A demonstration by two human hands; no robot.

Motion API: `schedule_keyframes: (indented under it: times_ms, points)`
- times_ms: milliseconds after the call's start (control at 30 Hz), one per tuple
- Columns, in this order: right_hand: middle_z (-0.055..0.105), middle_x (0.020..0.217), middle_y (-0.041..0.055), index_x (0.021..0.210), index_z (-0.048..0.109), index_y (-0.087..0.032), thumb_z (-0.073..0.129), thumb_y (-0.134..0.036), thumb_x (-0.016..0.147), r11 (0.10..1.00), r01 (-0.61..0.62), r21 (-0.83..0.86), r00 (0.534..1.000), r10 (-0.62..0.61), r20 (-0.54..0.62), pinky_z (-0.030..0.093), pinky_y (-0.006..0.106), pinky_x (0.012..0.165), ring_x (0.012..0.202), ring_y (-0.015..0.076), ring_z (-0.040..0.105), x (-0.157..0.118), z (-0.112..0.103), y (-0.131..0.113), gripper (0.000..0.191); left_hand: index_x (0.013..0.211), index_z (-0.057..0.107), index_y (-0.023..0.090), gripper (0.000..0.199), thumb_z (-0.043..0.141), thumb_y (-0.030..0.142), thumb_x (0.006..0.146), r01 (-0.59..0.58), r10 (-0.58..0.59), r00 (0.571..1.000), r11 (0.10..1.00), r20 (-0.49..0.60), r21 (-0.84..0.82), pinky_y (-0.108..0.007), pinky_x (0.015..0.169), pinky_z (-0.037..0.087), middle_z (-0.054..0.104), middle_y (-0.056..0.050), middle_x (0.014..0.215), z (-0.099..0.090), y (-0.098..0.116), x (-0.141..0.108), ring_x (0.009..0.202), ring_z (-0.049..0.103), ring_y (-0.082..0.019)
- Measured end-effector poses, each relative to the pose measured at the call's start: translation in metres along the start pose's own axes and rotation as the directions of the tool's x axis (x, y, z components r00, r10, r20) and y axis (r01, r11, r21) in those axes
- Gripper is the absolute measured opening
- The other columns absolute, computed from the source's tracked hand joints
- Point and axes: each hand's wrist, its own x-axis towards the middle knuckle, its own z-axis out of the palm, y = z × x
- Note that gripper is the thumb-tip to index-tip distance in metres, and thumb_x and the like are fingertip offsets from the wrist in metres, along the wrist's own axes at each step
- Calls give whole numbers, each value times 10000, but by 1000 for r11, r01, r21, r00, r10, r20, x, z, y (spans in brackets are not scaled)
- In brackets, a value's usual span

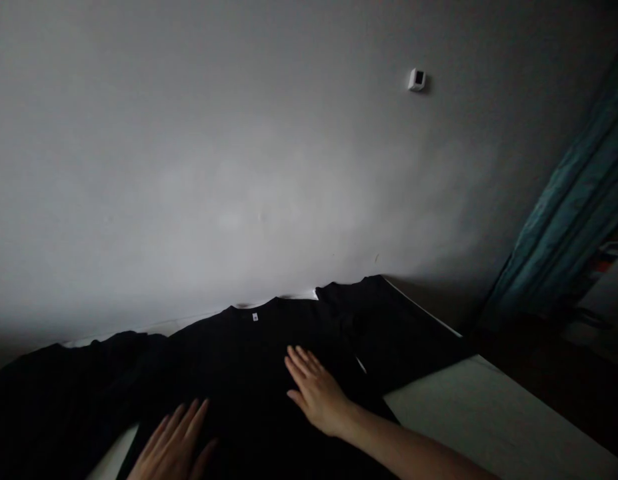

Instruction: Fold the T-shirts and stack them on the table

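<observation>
- Nearest the camera, at the bottom edge: left hand, palm down over black shirt, fingers extended and slightly apart, released, grasping nothing.
- Farther in, toward the shirt's right side: right hand, also palm down, fingers straight, thumb out to the side, no cloth pinched.
- Spread across the counter, pale label toward the wall; probably laid this way to bring the shirt's body within reach of both hands.
- Set well apart and flat, seemingly to cover a broad stretch of fabric rather than a single fold.
- Cut off below: left wrist, shirt's lower end, part of right forearm.
- Hard to make out: seams and creases, lost in black; firmness of palm contact; print on the label.
- Unclear in dim light: left dark cloth and right dark cloth, perhaps sleeves, perhaps separate pieces.
- Past the teal curtain: indistinct shapes.
</observation>
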Motion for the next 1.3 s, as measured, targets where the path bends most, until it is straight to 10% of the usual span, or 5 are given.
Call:
schedule_keyframes:
  times_ms: [167, 300, 667, 967, 1300]
  points:
    - [210, 1607, 34, 1522, 316, -288, 371, -539, 997, 987, 158, 32, 979, -160, 126, 160, 452, 1212, 1482, 225, 186, 98, 1, 14, 584, 1452, 442, 264, 514, 335, 374, 962, -75, 67, 983, 996, 173, 44, -491, 1124, 378, 384, -44, 1544, 5, 3, 107, 1417, 369, -272]
    - [233, 1579, 185, 1512, 336, -90, 338, -481, 1010, 941, -316, -124, 949, 314, -29, 199, 510, 1183, 1469, 324, 202, 136, -14, 71, 636, 1378, 546, 243, 494, 325, 380, 958, 120, -142, 982, 978, 125, 168, -625, 1117, 288, 492, -115, 1477, 11, -40, 130, 1400, 379, -365]
    - [224, 1597, 125, 1528, 303, -137, 323, -432, 1021, 920, -293, -262, 941, 326, 93, 172, 459, 1191, 1475, 265, 207, 163, -21, 99, 587, 1423, 486, 237, 491, 381, 359, 960, 188, -231, 949, 961, 216, 203, -553, 1154, 242, 423, -120, 1528, 5, -77, 173, 1427, 340, -339]
    - [642, 1293, 96, 1192, 663, -191, 509, -189, 946, 989, 123, -81, 992, -121, 29, 466, 356, 997, 1179, 244, 604, 213, -23, -66, 290, 1067, 647, 127, 398, 376, 399, 959, 381, -441, 848, 893, 293, 241, -410, 861, 514, 716, -135, 1026, -114, -27, 55, 980, 677, -287]
    - [503, 1438, 30, 1418, 423, -305, 616, -19, 791, 870, 481, 109, 828, -491, 271, 508, 253, 911, 1128, 186, 630, 250, 32, -234, 715, 1380, 475, 77, 517, 443, 314, 922, 554, -567, 738, 819, 366, 152, -423, 1001, 469, 623, -194, 1317, -119, 33, -86, 1171, 616, -291]
